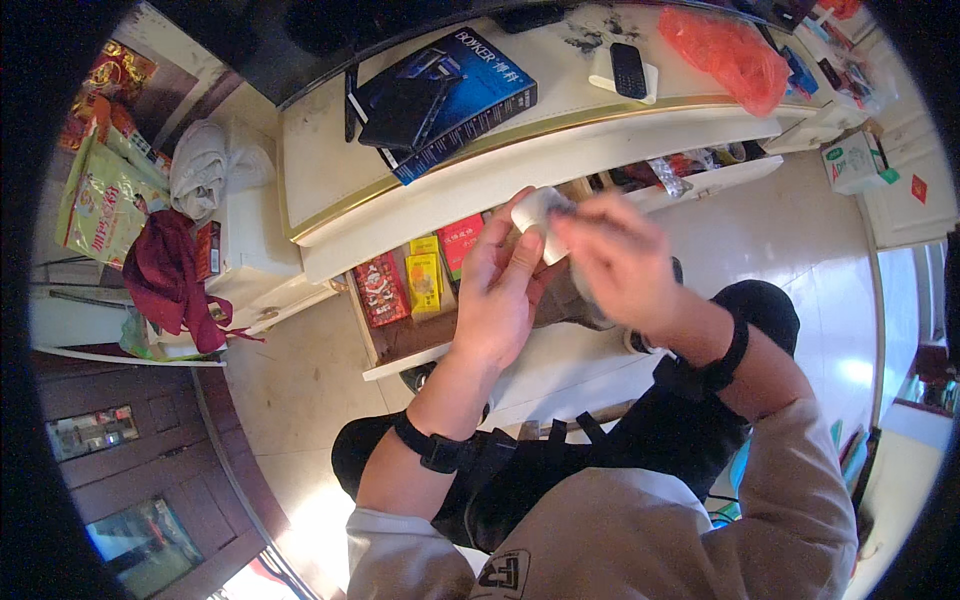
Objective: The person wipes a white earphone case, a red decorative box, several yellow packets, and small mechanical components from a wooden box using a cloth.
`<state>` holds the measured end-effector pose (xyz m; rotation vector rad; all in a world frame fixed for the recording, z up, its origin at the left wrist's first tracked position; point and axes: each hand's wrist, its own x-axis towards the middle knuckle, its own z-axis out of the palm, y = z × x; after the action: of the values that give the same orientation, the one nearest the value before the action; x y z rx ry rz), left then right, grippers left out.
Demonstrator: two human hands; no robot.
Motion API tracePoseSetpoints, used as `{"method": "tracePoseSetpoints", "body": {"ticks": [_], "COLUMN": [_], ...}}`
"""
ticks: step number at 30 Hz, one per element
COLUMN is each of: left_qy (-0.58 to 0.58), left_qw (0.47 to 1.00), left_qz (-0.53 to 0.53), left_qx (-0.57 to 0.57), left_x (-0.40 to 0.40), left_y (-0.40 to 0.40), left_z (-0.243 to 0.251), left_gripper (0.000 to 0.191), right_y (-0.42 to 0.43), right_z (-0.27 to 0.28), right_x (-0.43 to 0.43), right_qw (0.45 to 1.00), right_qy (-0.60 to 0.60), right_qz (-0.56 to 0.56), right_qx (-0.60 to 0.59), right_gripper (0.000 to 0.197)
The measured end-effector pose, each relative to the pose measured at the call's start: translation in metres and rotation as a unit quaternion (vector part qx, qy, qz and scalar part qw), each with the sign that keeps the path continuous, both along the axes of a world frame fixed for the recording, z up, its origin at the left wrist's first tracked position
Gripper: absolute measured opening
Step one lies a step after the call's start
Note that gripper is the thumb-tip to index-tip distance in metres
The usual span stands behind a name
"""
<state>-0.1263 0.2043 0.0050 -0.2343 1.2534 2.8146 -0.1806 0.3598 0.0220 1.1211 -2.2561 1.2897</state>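
Note:
My left hand [499, 292] holds a small white object [541, 217], its thumb pressed on the near face; the picture does not settle what the object is. My right hand [622, 262] is blurred, its fingers bunched at the object's right side around something dark and too blurred to name. Both hands are above an open drawer [412, 330]. In the drawer lie a red patterned packet [381, 289], yellow packets [424, 281] and a red booklet or box [460, 241]. Grey cloth-like material [566, 300] shows beneath the hands.
On the cabinet top [322, 172] lie a blue box [487, 82], a black keypad phone [628, 71] and a red plastic bag [727, 56]. A second open drawer [720, 180] holds mixed items. A maroon cloth [169, 277] hangs at the left; a white-green carton [853, 163] stands right.

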Motion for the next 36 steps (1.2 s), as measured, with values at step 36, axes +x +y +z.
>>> {"method": "tracePoseSetpoints", "body": {"ticks": [36], "left_qy": [-0.03], "left_qw": [0.981], "left_qz": [-0.019], "left_qx": [0.192], "left_x": [0.001], "left_y": [-0.009], "left_z": [-0.001], "left_gripper": [0.045], "right_y": [-0.005], "right_z": [-0.007], "right_x": [0.004], "right_qw": [0.997], "right_qy": [0.004], "right_qz": [0.054], "right_qx": [-0.06], "right_gripper": [0.036]}}
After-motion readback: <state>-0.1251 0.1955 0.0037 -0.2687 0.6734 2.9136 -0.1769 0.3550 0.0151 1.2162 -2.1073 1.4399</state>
